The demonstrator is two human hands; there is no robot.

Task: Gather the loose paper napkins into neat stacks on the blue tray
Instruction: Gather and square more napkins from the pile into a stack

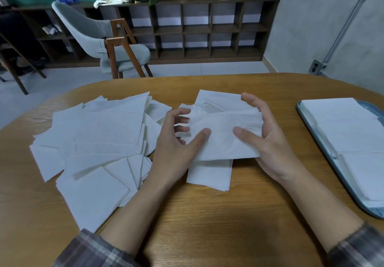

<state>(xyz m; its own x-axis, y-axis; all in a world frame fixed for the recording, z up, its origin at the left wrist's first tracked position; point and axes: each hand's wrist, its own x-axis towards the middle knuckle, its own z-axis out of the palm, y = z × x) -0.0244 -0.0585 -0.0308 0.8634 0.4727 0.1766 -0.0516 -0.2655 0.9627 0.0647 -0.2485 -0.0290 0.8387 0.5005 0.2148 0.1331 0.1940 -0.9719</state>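
Observation:
A small bundle of white paper napkins point(225, 135) is held above the wooden table between both hands. My left hand point(176, 144) grips its left end, thumb on top. My right hand point(268, 138) cups its right end, thumb pressed on the front. Under the bundle lie two more napkins: one flat one point(209, 175) near me and one point(216, 98) farther away. A wide loose pile of napkins point(97, 142) is spread over the table's left side. The blue tray point(324, 152) sits at the right edge and carries two neat napkin stacks point(345, 127).
The oval wooden table point(207, 214) has bare surface in front of me and between the hands and the tray. Beyond the far edge stand a grey chair point(99, 36) and a low dark shelf unit point(207, 29) with potted plants on top.

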